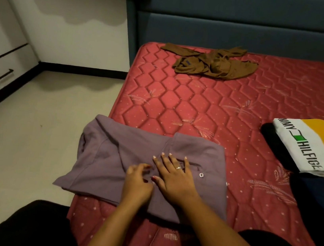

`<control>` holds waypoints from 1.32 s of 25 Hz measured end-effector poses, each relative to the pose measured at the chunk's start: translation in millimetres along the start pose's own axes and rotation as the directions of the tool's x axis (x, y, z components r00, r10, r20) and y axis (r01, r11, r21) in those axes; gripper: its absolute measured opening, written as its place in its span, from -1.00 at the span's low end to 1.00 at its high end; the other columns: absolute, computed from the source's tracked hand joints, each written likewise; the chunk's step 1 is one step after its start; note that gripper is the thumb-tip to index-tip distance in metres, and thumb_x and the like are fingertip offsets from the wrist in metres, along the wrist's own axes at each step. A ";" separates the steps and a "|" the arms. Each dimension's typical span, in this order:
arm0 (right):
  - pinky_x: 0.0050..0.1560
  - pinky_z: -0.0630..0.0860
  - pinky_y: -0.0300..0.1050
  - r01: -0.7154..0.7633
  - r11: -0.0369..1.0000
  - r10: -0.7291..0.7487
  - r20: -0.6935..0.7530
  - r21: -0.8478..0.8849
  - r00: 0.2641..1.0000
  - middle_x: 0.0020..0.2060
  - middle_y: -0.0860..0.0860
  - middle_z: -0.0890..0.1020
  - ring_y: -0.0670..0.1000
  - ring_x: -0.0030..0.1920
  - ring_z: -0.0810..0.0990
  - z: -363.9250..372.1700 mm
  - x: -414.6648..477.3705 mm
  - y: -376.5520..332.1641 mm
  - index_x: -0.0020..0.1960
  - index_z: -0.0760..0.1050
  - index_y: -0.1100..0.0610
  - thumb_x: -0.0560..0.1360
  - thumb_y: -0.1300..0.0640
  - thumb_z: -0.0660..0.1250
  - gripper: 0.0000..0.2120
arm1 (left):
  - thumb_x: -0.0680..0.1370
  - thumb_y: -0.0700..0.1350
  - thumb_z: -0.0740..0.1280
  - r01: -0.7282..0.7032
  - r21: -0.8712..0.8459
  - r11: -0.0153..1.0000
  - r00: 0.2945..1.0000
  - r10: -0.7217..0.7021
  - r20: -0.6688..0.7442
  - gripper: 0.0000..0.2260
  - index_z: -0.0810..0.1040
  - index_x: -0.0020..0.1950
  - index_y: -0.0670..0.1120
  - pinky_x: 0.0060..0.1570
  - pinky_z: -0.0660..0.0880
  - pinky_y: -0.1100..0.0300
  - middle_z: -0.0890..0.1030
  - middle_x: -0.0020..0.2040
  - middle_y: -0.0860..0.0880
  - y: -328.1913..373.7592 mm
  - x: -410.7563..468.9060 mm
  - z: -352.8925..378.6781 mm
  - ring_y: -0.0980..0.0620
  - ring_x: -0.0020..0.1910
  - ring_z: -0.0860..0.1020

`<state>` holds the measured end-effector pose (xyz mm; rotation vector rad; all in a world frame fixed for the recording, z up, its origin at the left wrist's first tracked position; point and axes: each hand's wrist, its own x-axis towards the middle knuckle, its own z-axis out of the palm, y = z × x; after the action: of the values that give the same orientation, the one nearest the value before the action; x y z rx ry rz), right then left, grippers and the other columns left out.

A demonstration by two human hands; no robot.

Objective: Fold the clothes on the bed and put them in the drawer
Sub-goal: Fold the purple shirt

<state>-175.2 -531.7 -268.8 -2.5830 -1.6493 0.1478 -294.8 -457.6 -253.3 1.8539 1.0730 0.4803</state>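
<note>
A purple polo shirt (110, 157) lies partly folded at the near left corner of the red quilted mattress (200, 111), one edge hanging past the side. My right hand (176, 177) lies flat on the shirt near its button placket, fingers spread. My left hand (138, 182) sits just left of it, its curled fingers pinching the purple fabric. A crumpled brown garment (209, 62) lies unfolded near the headboard. A folded white and yellow printed shirt (310, 143) rests on dark folded clothes at the right.
A white cabinet with a black-handled drawer (3, 75) stands at the left across pale floor (37, 126). A blue padded headboard (242, 30) backs the bed. Dark blue fabric (315, 207) lies at the right edge. My dark-clothed knees are at the bottom.
</note>
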 end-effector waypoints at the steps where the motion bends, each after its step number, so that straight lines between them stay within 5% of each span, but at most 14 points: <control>1: 0.34 0.20 0.28 -0.011 1.000 0.011 -0.010 0.004 1.000 0.28 -0.04 0.55 0.04 0.29 0.53 1.3 -1.2 -2.6 0.38 0.44 -0.07 0.49 -0.27 0.01 -0.43 | 0.39 -0.31 0.40 0.034 0.039 0.999 0.995 -0.030 -0.095 -0.61 0.54 0.21 -0.10 0.09 0.41 0.21 0.39 0.16 -0.08 -3.7 3.6 -16.8 -0.12 0.10 0.53; 3: 0.33 0.07 0.25 -0.044 0.999 0.044 -0.027 -0.023 0.999 0.29 -0.03 0.55 0.05 0.31 0.51 0.9 -1.5 -6.0 0.38 0.45 -0.05 0.50 -0.29 -0.02 -0.41 | 0.42 -0.19 0.41 0.192 0.078 0.978 0.934 -0.157 -0.320 -0.57 0.50 0.28 -0.10 0.19 0.39 0.02 0.38 0.27 -0.17 -14.9 8.7 -58.8 -0.22 0.19 0.47; 5: 0.37 -0.12 0.26 -0.077 0.996 0.076 -0.030 -0.040 0.997 0.43 -0.02 0.40 0.05 0.45 0.33 -1.0 0.9 -14.7 0.47 0.30 -0.05 0.48 -0.31 -0.16 -0.31 | 0.44 -0.05 0.43 0.405 0.007 0.914 0.793 -0.348 -0.499 -0.46 0.39 0.39 -0.09 0.28 0.31 -0.13 0.32 0.39 -0.22 -35.6 8.6 -95.5 -0.28 0.31 0.37; 7: 0.40 -0.32 0.24 -0.085 0.996 0.084 -0.059 -0.009 0.995 0.55 -0.03 0.12 0.04 0.55 0.03 -1.1 7.5 -33.1 0.56 0.05 -0.05 0.40 -0.34 -0.34 -0.19 | 0.46 0.10 0.43 0.582 -0.207 0.787 0.643 -0.601 -0.474 -0.33 0.29 0.45 -0.16 0.33 0.27 -0.18 0.29 0.41 -0.29 -63.9 4.8 -114.4 -0.32 0.35 0.31; 8: 0.41 -0.33 0.25 -0.089 0.996 0.090 -0.071 0.018 0.993 0.56 -0.03 0.05 0.03 0.56 -0.06 -2.0 12.2 -45.4 0.57 -0.02 -0.05 0.37 -0.34 -0.38 -0.16 | 0.45 0.22 0.39 0.631 -0.356 0.689 0.596 -0.725 -0.345 -0.24 0.28 0.45 -0.22 0.31 0.32 -0.18 0.33 0.39 -0.32 -79.9 3.7 -115.6 -0.33 0.33 0.35; 10: 0.43 -0.32 0.26 -0.059 0.998 0.062 -0.081 0.033 0.995 0.57 -0.03 -0.02 0.01 0.56 -0.12 -7.8 25.1 -76.1 0.58 -0.10 -0.03 0.33 -0.35 -0.43 -0.12 | 0.34 0.46 0.25 0.629 -0.580 0.517 0.645 -0.764 0.018 -0.08 0.35 0.43 -0.22 0.18 0.46 -0.12 0.45 0.32 -0.31 -103.9 -1.7 -112.7 -0.28 0.21 0.49; 12: 0.43 -0.34 0.25 -0.018 0.999 0.020 -0.067 0.035 0.998 0.57 -0.02 -0.06 0.02 0.56 -0.15 -10.2 41.8 -105.8 0.58 -0.14 -0.03 0.33 -0.36 -0.43 -0.12 | 0.31 0.52 0.15 0.628 -0.617 0.475 0.723 -0.649 0.236 -0.11 0.43 0.39 -0.11 0.16 0.50 -0.10 0.53 0.26 -0.24 -113.3 -0.8 -114.6 -0.21 0.15 0.56; 16: 0.40 -0.41 0.26 -0.015 0.999 0.013 0.035 0.040 0.999 0.57 0.03 -0.12 0.03 0.56 -0.19 0.1 65.2 -145.9 0.58 -0.17 0.00 0.53 -0.36 -0.20 -0.27 | 0.47 0.34 0.21 0.534 -0.690 0.489 0.824 -0.484 0.295 -0.37 0.49 0.36 -0.07 0.17 0.51 -0.06 0.57 0.24 -0.16 -106.0 17.4 -122.6 -0.14 0.17 0.56; 21: 0.34 -0.51 0.14 -0.017 1.000 0.017 0.045 -0.007 0.999 0.57 0.01 -0.08 0.02 0.56 -0.16 24.9 64.8 -156.4 0.58 -0.19 0.00 0.28 -0.45 -0.55 -0.03 | 0.62 0.07 0.21 0.462 -0.763 0.452 0.827 -0.531 0.185 -0.57 0.47 0.36 -0.18 0.12 0.51 0.01 0.56 0.24 -0.19 -95.2 31.4 -114.9 -0.17 0.17 0.55; 24: 0.47 -0.34 0.12 -0.070 0.963 0.015 0.205 0.260 0.979 0.57 -0.01 -0.04 0.01 0.56 -0.12 -2.2 72.7 -149.2 0.58 -0.11 0.00 0.53 -0.35 -0.24 -0.28 | 0.62 -0.07 0.22 0.291 -0.851 0.438 0.874 -0.484 0.049 -0.66 0.48 0.33 -0.22 0.09 0.50 0.02 0.56 0.23 -0.21 -66.0 35.3 -118.3 -0.19 0.16 0.54; 26: 0.51 -0.02 0.06 -0.119 0.757 -0.037 0.224 0.642 0.974 0.54 0.11 0.12 0.10 0.54 0.06 -30.7 79.6 -138.3 0.56 0.01 0.08 0.67 -0.08 -0.07 -0.49 | 0.59 -0.23 0.22 0.172 -0.842 0.512 0.932 -0.361 -0.029 -0.80 0.55 0.17 -0.21 0.02 0.49 0.12 0.58 0.18 -0.20 -30.4 29.4 -117.0 -0.11 0.10 0.55; 28: 0.32 0.36 -0.01 -0.193 0.290 0.040 0.190 0.937 0.981 0.40 0.13 0.38 0.13 0.42 0.34 -59.0 78.7 -110.4 0.49 0.15 0.04 0.69 0.01 -0.06 -0.61 | 0.56 -0.29 0.27 0.080 -0.691 0.718 0.987 -0.155 -0.047 -0.84 0.54 0.10 -0.15 -0.03 0.49 0.29 0.57 0.16 -0.19 8.7 18.4 -104.0 -0.03 0.11 0.52; 31: -0.20 0.55 -0.12 -0.247 -0.278 0.154 0.297 0.928 0.942 -0.10 0.10 0.65 0.04 -0.16 0.62 -105.2 54.3 -31.5 0.28 0.53 0.03 0.55 -0.37 -0.07 -0.34 | 0.43 -0.02 0.24 -0.181 -0.298 0.937 0.937 0.256 0.236 -0.44 0.37 0.40 -0.21 0.38 0.30 0.12 0.39 0.41 -0.20 48.1 0.7 -67.4 -0.11 0.41 0.34; 33: -0.17 0.58 0.06 -0.227 -0.493 0.127 0.328 0.840 0.936 -0.13 0.29 0.66 0.25 -0.20 0.63 -120.9 25.1 22.3 0.20 0.61 0.17 0.43 -0.45 0.11 -0.23 | 0.45 0.01 0.16 -0.429 0.167 0.888 0.798 0.285 0.531 -0.32 0.12 0.55 -0.13 0.51 -0.07 -0.07 0.05 0.58 -0.11 56.8 -13.1 -33.4 -0.14 0.55 -0.02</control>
<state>-130.1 -519.5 -152.4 -1.0777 -0.1821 1.1331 -297.9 -463.0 -186.4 2.2853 0.4468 0.0424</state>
